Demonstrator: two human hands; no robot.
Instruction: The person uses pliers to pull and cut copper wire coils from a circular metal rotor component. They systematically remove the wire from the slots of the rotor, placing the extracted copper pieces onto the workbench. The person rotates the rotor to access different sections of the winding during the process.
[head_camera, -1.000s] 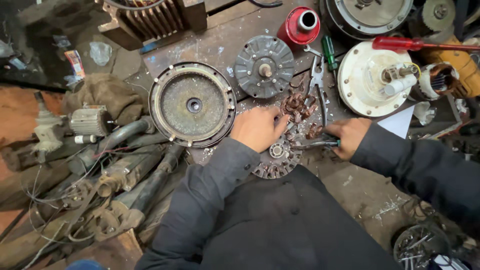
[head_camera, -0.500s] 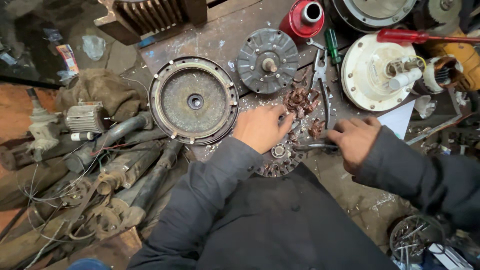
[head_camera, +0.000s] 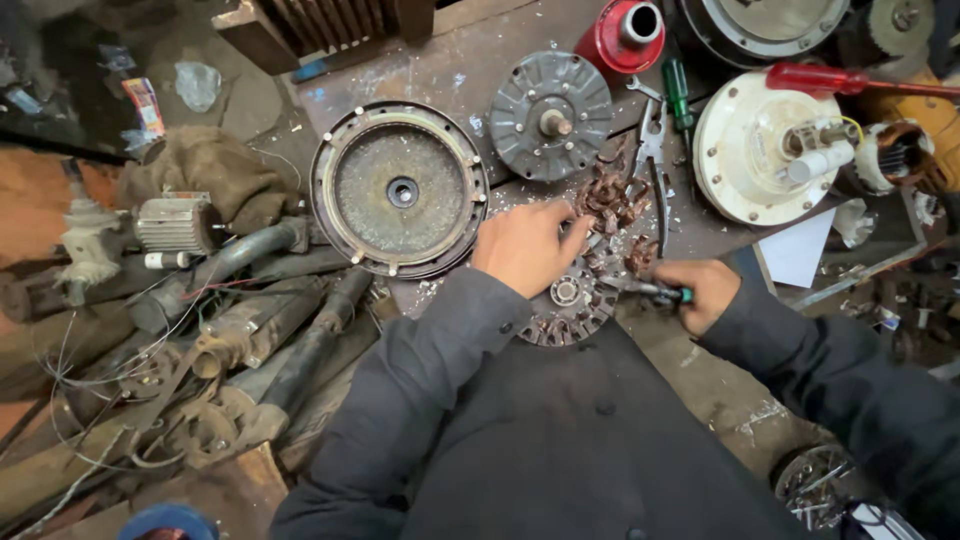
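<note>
A round slotted motor stator (head_camera: 572, 302) lies at the bench's near edge, partly under my arms. My left hand (head_camera: 528, 245) rests on its upper rim, fingers curled against it. My right hand (head_camera: 703, 292) is closed on a green-handled screwdriver (head_camera: 655, 290) whose tip points left into the stator slots. A tangle of pulled copper winding (head_camera: 610, 197) lies just beyond the stator.
A large round motor housing (head_camera: 400, 187) sits left of my hands, a grey finned cover (head_camera: 550, 115) behind, pliers (head_camera: 655, 160), a cream motor end plate (head_camera: 775, 150) at right, and a red spool (head_camera: 625, 35). Old motors and pipes (head_camera: 200, 300) pile up at left.
The view has shifted slightly. My right hand has drawn down and toward the stator with the screwdriver; my left hand stays on the stator rim.
</note>
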